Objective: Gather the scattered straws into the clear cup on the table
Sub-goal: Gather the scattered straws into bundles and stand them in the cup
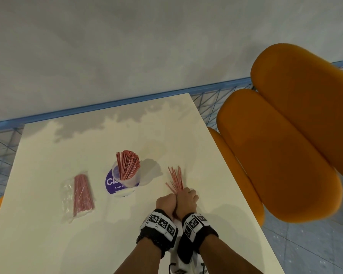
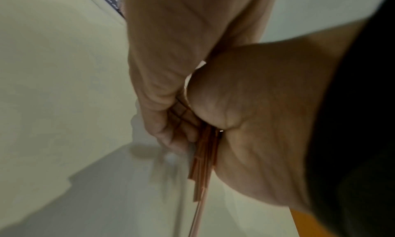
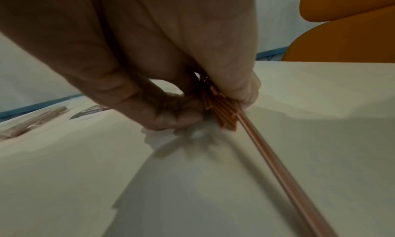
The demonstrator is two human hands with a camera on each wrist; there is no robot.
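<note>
A clear cup (image 1: 131, 179) stands mid-table, packed with upright pink straws (image 1: 128, 164). To its right, both my hands press together around a loose bundle of pink straws (image 1: 175, 179) that fans out away from me over the white table (image 1: 48, 244). My left hand (image 1: 166, 202) and right hand (image 1: 187, 200) both grip the bundle's near end, knuckles up. In the left wrist view the straw ends (image 2: 203, 164) poke out between the two hands. From the right wrist the bundle (image 3: 222, 110) is pinched just above the table, with one straw (image 3: 278, 164) reaching longer toward the camera.
A plastic packet of pink straws (image 1: 81, 192) lies left of the cup. A purple round sticker (image 1: 110, 184) sits under the cup. Orange chair cushions (image 1: 285, 145) stand close beyond the table's right edge. A blue mesh rail (image 1: 107, 103) runs behind the table.
</note>
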